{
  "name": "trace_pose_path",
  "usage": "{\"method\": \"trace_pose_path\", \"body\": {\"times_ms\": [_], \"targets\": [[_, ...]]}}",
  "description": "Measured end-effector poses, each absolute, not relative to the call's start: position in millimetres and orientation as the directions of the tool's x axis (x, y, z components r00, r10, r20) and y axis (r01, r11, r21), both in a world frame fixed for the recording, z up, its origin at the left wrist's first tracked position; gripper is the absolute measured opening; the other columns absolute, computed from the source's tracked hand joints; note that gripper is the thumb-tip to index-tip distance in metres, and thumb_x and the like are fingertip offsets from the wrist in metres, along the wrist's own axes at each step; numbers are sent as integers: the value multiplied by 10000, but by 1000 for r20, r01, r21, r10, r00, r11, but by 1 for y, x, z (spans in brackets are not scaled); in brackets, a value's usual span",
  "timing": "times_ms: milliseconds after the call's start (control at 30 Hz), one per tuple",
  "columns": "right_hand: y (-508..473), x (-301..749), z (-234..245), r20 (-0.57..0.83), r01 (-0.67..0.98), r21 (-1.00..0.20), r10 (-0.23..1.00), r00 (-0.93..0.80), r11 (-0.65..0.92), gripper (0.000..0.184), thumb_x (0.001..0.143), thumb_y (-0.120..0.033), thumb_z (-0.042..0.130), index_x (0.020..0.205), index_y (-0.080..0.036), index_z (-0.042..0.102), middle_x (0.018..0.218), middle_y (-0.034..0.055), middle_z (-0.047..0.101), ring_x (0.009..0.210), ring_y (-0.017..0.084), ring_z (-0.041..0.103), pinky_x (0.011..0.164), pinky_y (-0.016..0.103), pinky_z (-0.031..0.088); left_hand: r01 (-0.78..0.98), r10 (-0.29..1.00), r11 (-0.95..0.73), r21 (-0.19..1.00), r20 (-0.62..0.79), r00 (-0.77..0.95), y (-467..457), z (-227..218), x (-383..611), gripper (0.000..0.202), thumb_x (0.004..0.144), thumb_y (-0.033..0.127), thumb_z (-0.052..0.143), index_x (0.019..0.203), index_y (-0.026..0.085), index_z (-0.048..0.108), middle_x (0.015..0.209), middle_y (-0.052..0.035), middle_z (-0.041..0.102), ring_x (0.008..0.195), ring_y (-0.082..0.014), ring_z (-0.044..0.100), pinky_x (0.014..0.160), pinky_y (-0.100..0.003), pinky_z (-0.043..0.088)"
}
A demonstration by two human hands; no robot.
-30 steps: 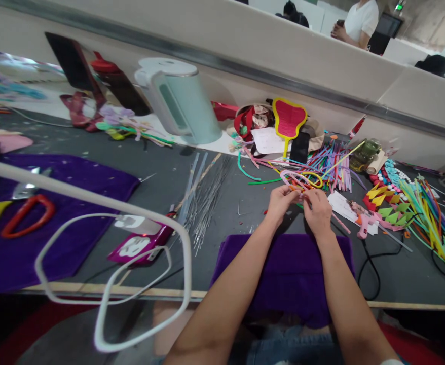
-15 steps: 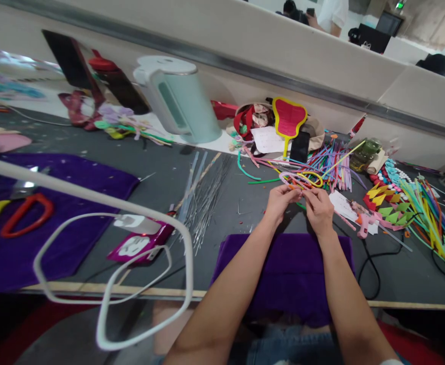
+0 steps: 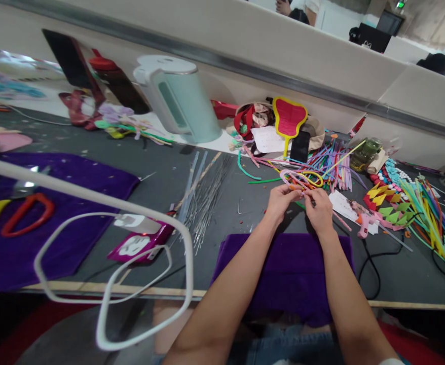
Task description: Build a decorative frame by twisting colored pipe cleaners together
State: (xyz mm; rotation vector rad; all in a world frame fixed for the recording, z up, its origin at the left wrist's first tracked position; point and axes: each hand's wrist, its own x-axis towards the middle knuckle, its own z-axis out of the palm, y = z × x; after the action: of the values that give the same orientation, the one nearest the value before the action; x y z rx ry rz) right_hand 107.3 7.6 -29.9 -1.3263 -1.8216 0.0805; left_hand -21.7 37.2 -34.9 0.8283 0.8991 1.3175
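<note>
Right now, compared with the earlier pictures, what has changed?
Beyond the partition, the white-shirted person has moved left in view, now mostly out of frame. The left hand and right hand stay close together at a small coloured piece, with slight finger shifts. Kettle and glue gun stayed put.

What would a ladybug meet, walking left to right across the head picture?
Red scissor handle → purple packet → silver wires → left hand → right hand → pink glue gun → yellow strips.
</note>
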Motion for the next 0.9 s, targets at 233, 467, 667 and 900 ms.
{"method": "trace_pose_path", "body": {"times_ms": [233, 467, 667, 900], "targets": [[9, 107, -30, 554, 794, -472, 829, -71, 383, 174, 898, -197, 442, 865, -203, 612, 856, 59, 599, 869, 197, 539, 800, 323, 422, -404, 998, 65, 913, -56, 33, 37, -36, -20, 264, 528, 258, 782, 750, 136, 711, 670, -31, 688, 603, -133, 610, 686, -293, 508], [10, 107, -30, 525, 852, -401, 847, -88, 337, 177, 907, -197, 411, 831, -203, 570, 845, 64, 581, 847, 210, 514, 759, 321, 387, -397, 997, 74, 915, -61, 47, 38, -40, -18, 296, 507, 281, 798, 745, 130, 708, 672, -34, 687, 609, -138, 613, 693, -298, 505], [10, 104, -33, 490, 889, -354, 867, -87, 289, 176, 900, -169, 391, 807, -198, 537, 821, 69, 558, 815, 220, 482, 723, 326, 358, -399, 998, 56, 915, -47, 33, 38, -40, -17, 292, 501, 288, 802, 730, 134, 706, 654, -28, 681, 601, -135, 610, 694, -297, 507], [11, 107, -33, 472, 864, -392, 875, -106, 316, 163, 886, -166, 395, 800, -199, 529, 824, 62, 558, 823, 210, 492, 735, 319, 376, -388, 998, 63, 919, -58, 23, 38, -41, -17, 281, 506, 291, 799, 717, 133, 703, 645, -27, 675, 582, -131, 598, 662, -288, 505]]}}
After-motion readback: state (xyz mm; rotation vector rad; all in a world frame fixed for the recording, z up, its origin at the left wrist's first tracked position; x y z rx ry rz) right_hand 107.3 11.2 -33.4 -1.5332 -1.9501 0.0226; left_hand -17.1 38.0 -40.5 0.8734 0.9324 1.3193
